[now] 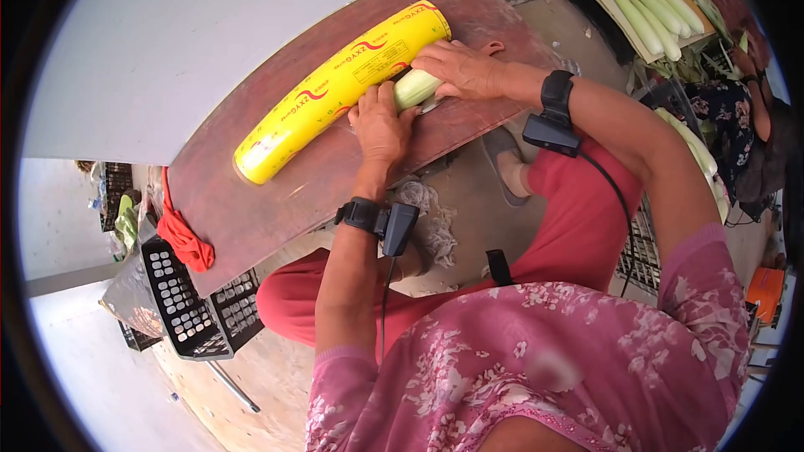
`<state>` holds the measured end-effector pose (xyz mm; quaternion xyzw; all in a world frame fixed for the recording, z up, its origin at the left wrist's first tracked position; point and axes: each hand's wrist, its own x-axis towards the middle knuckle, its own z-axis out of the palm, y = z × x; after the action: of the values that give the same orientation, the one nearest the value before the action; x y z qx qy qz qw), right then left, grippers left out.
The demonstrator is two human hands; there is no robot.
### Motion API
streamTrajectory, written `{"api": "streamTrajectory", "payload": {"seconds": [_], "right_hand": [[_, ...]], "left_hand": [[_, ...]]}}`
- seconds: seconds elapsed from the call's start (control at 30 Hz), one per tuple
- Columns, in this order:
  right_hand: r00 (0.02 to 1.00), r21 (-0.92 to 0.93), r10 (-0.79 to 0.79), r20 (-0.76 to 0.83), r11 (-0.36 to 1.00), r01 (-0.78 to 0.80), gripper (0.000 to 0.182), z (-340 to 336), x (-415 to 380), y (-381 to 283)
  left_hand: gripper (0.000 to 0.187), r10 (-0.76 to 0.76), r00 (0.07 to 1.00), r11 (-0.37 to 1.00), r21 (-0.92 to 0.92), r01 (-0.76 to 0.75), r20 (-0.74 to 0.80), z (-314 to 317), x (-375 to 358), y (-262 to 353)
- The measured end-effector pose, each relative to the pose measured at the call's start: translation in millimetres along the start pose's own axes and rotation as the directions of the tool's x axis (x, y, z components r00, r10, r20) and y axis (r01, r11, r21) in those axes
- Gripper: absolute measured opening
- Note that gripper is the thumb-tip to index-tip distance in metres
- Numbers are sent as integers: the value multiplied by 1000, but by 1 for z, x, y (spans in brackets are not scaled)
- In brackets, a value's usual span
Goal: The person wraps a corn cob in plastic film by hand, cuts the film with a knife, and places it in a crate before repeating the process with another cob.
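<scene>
A pale green ear of corn in its husk [413, 91] lies crosswise between my hands, along the near side of a big yellow printed roll of plastic film [343, 88]. My left hand [383, 130] has its fingers curled over the left end of the ear. Over the other end bends my right hand [465, 71], thumb on the near side and fingers toward the roll. Both hands are closed on the corn, low over the reddish-brown tabletop [276, 226]. Whether film is around the ear I cannot make out.
Several pale ears [657, 12] lie on a board at the upper right. Another person's hand [744, 63] is beside them. A red cloth [180, 234] hangs at the table's left corner, above a black plastic crate [180, 301]. A white wall [167, 50] borders the table's far side.
</scene>
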<state>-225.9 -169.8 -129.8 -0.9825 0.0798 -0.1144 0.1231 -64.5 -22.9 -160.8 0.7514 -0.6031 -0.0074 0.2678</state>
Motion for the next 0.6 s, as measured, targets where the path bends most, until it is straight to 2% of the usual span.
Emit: {"api": "streamTrajectory", "payload": {"seconds": [0.07, 0.27, 0.37, 0.47, 0.6], "right_hand": [[997, -32, 28, 65, 999, -25, 68, -3, 3, -5], [997, -15, -4, 79, 1000, 5, 65, -1, 8, 2], [999, -37, -34, 7, 999, 34, 62, 2, 6, 2], [1000, 55, -22, 5, 998, 22, 59, 0, 7, 5], [999, 8, -34, 33, 999, 33, 55, 2, 8, 4]], "left_hand": [[56, 1, 999, 1000, -7, -1, 36, -3, 1, -2], [54, 17, 998, 1000, -21, -16, 52, -8, 2, -2], [54, 57, 998, 998, -21, -57, -1, -10, -2, -2], [53, 70, 985, 995, -57, -80, -159, -2, -15, -18], [50, 24, 992, 989, -142, -42, -126, -8, -21, -23]]}}
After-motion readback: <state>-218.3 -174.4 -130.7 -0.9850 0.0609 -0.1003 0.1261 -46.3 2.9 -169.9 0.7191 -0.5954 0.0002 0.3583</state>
